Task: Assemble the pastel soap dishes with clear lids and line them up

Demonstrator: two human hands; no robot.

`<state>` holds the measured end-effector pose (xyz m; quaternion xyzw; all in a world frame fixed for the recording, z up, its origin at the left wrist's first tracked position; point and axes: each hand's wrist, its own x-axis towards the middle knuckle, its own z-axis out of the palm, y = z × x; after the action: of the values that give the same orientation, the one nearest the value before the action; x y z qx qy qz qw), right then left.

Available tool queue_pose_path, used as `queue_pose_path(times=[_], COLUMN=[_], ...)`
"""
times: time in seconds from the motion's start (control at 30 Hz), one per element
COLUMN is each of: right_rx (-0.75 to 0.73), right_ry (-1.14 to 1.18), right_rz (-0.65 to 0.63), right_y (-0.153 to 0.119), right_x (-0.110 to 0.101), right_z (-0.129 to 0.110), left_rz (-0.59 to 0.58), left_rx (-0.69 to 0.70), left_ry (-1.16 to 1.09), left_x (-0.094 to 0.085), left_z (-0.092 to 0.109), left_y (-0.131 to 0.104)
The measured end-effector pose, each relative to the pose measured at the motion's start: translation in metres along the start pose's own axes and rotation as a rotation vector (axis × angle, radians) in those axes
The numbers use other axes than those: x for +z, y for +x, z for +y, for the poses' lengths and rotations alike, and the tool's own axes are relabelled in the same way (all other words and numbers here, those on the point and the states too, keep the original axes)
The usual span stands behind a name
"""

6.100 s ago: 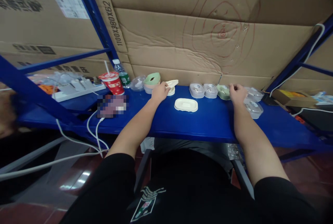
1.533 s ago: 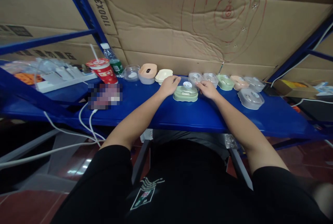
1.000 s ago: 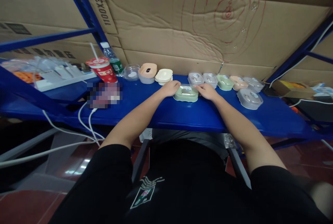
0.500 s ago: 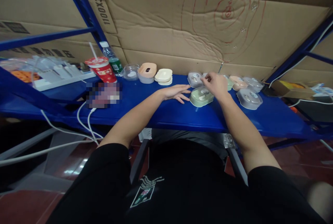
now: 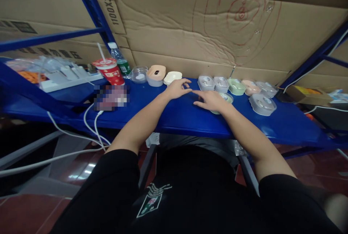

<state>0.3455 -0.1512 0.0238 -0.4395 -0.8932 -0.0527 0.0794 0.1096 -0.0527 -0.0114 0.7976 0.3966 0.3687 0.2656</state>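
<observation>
My left hand [image 5: 178, 89] is over the blue shelf [image 5: 182, 116], fingers apart and holding nothing, just in front of a cream container [image 5: 173, 77]. My right hand [image 5: 208, 99] is also open, its fingers pointing left toward my left hand. It partly hides a green lidded container [image 5: 227, 98] beneath and beside it. Behind stand a grey container [image 5: 206, 82], another grey one [image 5: 221, 84], a green one [image 5: 236, 86] and a peach one [image 5: 250, 87]. Left of the cream container sits an open peach container [image 5: 156, 75] in a clear base.
At the left are a red cup [image 5: 111, 72] with a straw, a bottle [image 5: 122, 63], a clear bowl [image 5: 139, 74] and a white power strip [image 5: 72, 82]. A grey container [image 5: 262, 104] stands at the right, near a cardboard box [image 5: 308, 94]. White cables [image 5: 94, 130] hang at the left.
My right hand has moved left and down from above the grey container to over the green one's left side. My left hand has risen slightly and shifted left. The view has shifted slightly.
</observation>
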Motion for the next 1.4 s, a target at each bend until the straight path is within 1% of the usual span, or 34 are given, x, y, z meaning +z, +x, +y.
queue_pose_path(times=[0.03, 0.1, 0.2, 0.27, 0.33, 0.4, 0.47, 0.5, 0.57, 0.6, 0.67, 0.77, 0.83, 0.9, 0.93, 1.03, 1.17, 1.3, 1.4], right_rx=[0.007, 0.061, 0.209, 0.301, 0.367, 0.394, 0.373, 0.348, 0.304, 0.294, 0.326, 0.496, 0.643, 0.747, 0.778, 0.838, 0.910, 0.882, 0.903], right_ry=[-0.003, -0.036, -0.113, -0.143, -0.112, -0.003, 0.153, 0.222, 0.306, 0.329, 0.375, 0.516, 0.636, 0.719, 0.752, 0.840, 0.882, 0.820, 0.734], right_rz=[-0.026, -0.079, -0.151, -0.140, -0.049, 0.095, 0.228, 0.274, 0.370, 0.427, 0.568, 0.767, 0.906, 1.029, 1.071, 1.154, 1.225, 1.229, 1.223], right_y=[0.001, 0.000, -0.004, -0.007, -0.007, -0.003, 0.006, 0.010, 0.019, 0.022, 0.027, 0.029, 0.028, 0.026, 0.024, 0.019, 0.016, 0.013, 0.008], right_x=[0.001, 0.000, -0.004, -0.006, -0.006, 0.000, 0.011, 0.018, 0.032, 0.040, 0.052, 0.063, 0.064, 0.061, 0.059, 0.055, 0.055, 0.057, 0.054], right_z=[0.005, 0.017, 0.035, 0.044, 0.045, 0.039, 0.031, 0.028, 0.030, 0.034, 0.051, 0.088, 0.114, 0.134, 0.143, 0.160, 0.172, 0.182, 0.192], left_rz=[0.042, 0.104, 0.137, 0.149, 0.184, 0.227, 0.245, 0.238, 0.205, 0.187, 0.161, 0.148, 0.136, 0.120, 0.113, 0.097, 0.093, 0.124, 0.202], left_rx=[0.036, 0.056, 0.011, -0.041, -0.109, -0.174, -0.232, -0.258, -0.297, -0.310, -0.327, -0.357, -0.362, -0.356, -0.355, -0.356, -0.344, -0.297, -0.225], left_ry=[0.105, 0.242, 0.341, 0.386, 0.416, 0.437, 0.456, 0.467, 0.489, 0.501, 0.525, 0.546, 0.572, 0.604, 0.618, 0.643, 0.686, 0.713, 0.682], left_x=[-0.002, -0.005, -0.010, -0.012, -0.014, -0.015, -0.016, -0.017, -0.020, -0.021, -0.024, -0.026, -0.027, -0.027, -0.027, -0.026, -0.026, -0.029, -0.030], left_z=[-0.003, -0.010, -0.017, -0.021, -0.024, -0.025, -0.024, -0.023, -0.020, -0.019, -0.016, -0.015, -0.015, -0.015, -0.015, -0.014, -0.012, -0.008, -0.001], left_y=[0.001, 0.003, 0.005, 0.005, 0.006, 0.006, 0.005, 0.005, 0.003, 0.002, 0.000, -0.001, -0.001, -0.001, -0.001, -0.002, -0.002, -0.001, -0.002])
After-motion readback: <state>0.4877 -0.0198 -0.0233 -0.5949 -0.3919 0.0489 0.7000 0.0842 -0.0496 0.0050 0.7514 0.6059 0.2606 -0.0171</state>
